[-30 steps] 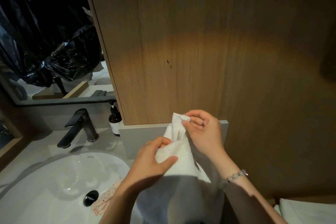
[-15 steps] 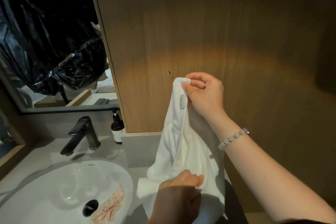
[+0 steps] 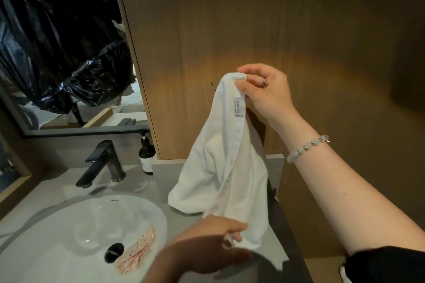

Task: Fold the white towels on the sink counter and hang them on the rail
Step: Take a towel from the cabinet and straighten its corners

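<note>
One white towel (image 3: 220,167) hangs between both hands, in the air over the right end of the counter (image 3: 161,181) and in front of the wood panel (image 3: 253,18). The right hand (image 3: 264,89) is raised and pinches the towel's top corner between thumb and curled fingers; a ring (image 3: 265,82) sits on one finger and a bead bracelet (image 3: 305,147) circles the wrist. A small sewn label (image 3: 238,107) shows on the hem just below that grip. From there the cloth falls in loose folds, widening downward. The left hand (image 3: 207,243) is low and near the camera, dim and a little blurred, with its fingers curled round the towel's bottom edge. The towel's lower left fold hangs close over the counter with a shadow under it; whether it touches cannot be told.

Left of the towel, the white basin (image 3: 69,225) is set into the counter, with a dark drain (image 3: 114,252) and a pink patterned strip (image 3: 138,253) lying just beside the drain. A black tap (image 3: 103,163) stands behind the basin, and a dark pump bottle (image 3: 146,156) with a pale label stands upright to the tap's right, against the edge of the panel. Above them a mirror (image 3: 57,41) reflects crumpled black plastic. A dark sleeve (image 3: 379,264) covers the right upper arm at the bottom right corner.
</note>
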The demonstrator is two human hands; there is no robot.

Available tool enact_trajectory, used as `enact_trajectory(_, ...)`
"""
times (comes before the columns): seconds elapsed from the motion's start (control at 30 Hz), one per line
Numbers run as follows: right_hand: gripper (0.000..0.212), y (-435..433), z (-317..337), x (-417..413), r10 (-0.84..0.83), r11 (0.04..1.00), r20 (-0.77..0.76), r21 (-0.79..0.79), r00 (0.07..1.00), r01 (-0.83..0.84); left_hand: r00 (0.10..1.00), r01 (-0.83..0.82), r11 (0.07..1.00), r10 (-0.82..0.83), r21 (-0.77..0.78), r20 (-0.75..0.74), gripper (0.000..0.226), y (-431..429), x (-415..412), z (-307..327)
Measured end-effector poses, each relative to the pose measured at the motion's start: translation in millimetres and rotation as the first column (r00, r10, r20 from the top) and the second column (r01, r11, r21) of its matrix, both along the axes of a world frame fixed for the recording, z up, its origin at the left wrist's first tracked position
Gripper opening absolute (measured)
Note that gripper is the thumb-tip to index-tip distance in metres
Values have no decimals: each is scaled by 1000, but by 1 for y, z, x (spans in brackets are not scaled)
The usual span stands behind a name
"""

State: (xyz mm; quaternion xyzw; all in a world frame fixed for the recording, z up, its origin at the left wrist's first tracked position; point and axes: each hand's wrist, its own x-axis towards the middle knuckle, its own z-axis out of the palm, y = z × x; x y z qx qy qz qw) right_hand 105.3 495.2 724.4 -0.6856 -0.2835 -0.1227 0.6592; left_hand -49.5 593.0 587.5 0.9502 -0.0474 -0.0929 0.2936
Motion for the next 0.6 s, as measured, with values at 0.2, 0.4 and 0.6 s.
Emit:
enact_trajectory(0.2, 19, -19, -8, 1, 326, 944, -80, -23, 942, -329, 739, -140, 745, 517, -652, 432, 33, 47, 23, 42)
enact_trajectory(0.4, 23, -20, -14, -2, 499, 857, -163, -52, 851, -512, 825, -9, 754, 377, -657, 421, 51, 47, 58, 56)
enact_trajectory(0.6, 25, -23, -15, 0, 478, 871, -154, -44, 865, -489, 667, -41, 803, 466, -595, 582, 41, 28, 75, 65)
